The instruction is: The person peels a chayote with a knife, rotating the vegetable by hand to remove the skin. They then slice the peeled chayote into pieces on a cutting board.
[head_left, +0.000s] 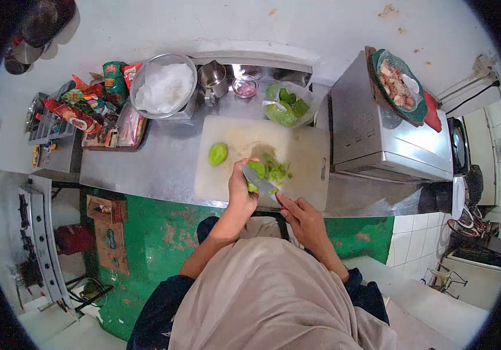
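A white cutting board (303,169) lies on the steel counter (145,169). My left hand (241,186) presses a green vegetable piece (256,169) onto the board. My right hand (303,217) grips the red handle of a knife (260,182), whose blade rests against that piece. Cut green chunks (278,172) lie just right of the blade. A whole green half (217,154) sits apart on the board's left side.
Behind the board stand a plastic bag of green vegetables (287,106), a small bowl (245,86), a steel mug (213,79) and a big bowl with white contents (163,86). Snack packets (87,108) crowd the left. A steel box (379,128) carrying a plate of food (399,86) stands right.
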A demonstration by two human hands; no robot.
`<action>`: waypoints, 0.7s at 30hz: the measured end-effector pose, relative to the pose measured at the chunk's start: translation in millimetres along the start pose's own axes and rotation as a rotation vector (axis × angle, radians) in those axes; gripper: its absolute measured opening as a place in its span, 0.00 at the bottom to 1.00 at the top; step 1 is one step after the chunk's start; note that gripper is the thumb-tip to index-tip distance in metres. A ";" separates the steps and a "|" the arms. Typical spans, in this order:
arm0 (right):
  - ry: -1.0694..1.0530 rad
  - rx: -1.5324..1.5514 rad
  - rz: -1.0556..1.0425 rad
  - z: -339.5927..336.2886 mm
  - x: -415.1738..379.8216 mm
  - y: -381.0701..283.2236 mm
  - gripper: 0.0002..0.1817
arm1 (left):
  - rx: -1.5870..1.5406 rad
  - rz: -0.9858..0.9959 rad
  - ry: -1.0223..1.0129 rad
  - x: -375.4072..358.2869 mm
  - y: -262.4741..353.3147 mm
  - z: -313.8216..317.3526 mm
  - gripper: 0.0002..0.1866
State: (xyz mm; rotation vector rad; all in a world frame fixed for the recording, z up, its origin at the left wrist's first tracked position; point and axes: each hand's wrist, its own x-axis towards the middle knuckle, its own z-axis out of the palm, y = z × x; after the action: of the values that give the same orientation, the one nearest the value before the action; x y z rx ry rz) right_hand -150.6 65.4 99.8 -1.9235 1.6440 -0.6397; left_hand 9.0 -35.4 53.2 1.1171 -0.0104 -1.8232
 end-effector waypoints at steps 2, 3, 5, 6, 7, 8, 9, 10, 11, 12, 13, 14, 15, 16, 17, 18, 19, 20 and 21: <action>0.003 -0.007 0.008 -1.2 0.3 -1.0 0.22 | -0.001 0.002 -0.024 3.0 -1.5 -1.1 0.14; 0.000 -0.026 0.008 -1.4 0.5 -1.0 0.22 | -0.003 0.000 -0.027 2.4 -1.3 -0.2 0.13; -0.006 -0.042 0.010 -0.5 0.8 0.7 0.23 | -0.006 -0.002 -0.032 0.1 -0.4 2.4 0.13; -0.010 -0.042 0.012 1.0 0.5 3.6 0.24 | -0.013 0.006 -0.025 -0.2 -1.0 3.6 0.13; -0.013 -0.042 0.015 2.0 0.2 5.9 0.24 | -0.020 0.013 -0.019 -0.4 -2.3 5.0 0.13; -0.005 -0.051 0.009 2.4 0.4 6.9 0.24 | -0.027 0.021 -0.013 -0.4 -3.1 5.9 0.13; 0.003 -0.059 0.002 2.9 0.5 7.4 0.25 | -0.023 0.017 -0.015 0.7 -3.5 5.2 0.13; 0.010 -0.067 -0.005 3.6 0.6 7.9 0.25 | -0.018 0.013 -0.017 2.7 -4.2 3.6 0.13; 0.010 -0.074 0.004 4.2 0.6 8.1 0.25 | -0.014 0.010 -0.019 3.8 -4.6 2.8 0.13; 0.010 -0.080 0.012 4.7 0.6 8.2 0.25 | -0.006 0.023 -0.014 3.3 -5.0 3.9 0.14; 0.010 -0.087 0.020 5.3 0.9 8.4 0.25 | 0.002 0.037 -0.009 2.1 -5.9 5.7 0.15; 0.030 -0.089 0.010 6.4 1.7 8.6 0.25 | 0.010 0.051 -0.003 1.3 -7.0 6.9 0.15; 0.050 -0.091 0.001 7.8 2.8 8.8 0.25 | 0.025 0.046 -0.022 1.3 -8.4 6.8 0.15; 0.071 -0.094 -0.007 8.4 4.0 9.5 0.25 | 0.040 0.041 -0.042 1.5 -10.1 6.4 0.15; 0.070 -0.073 0.005 7.6 5.7 11.2 0.25 | 0.055 0.036 -0.061 1.3 -11.6 6.4 0.15; 0.069 -0.053 0.017 5.9 8.4 13.8 0.24 | 0.052 0.031 -0.043 0.7 -13.0 7.4 0.15; 0.068 -0.031 0.029 4.8 10.9 15.6 0.24 | 0.050 0.026 -0.025 -0.3 -14.2 8.8 0.15; 0.066 0.031 0.050 3.2 12.8 15.0 0.24 | 0.048 0.021 -0.008 -1.4 -14.4 9.9 0.15; 0.064 0.091 0.072 0.2 14.1 13.5 0.24 | 0.061 0.016 -0.010 -2.4 -12.5 11.1 0.15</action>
State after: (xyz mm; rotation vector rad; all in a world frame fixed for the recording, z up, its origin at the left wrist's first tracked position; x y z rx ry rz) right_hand -158.3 49.8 91.0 -1.7879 1.6856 -0.7415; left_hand -7.3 -31.7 55.7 1.1468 -0.0812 -1.8249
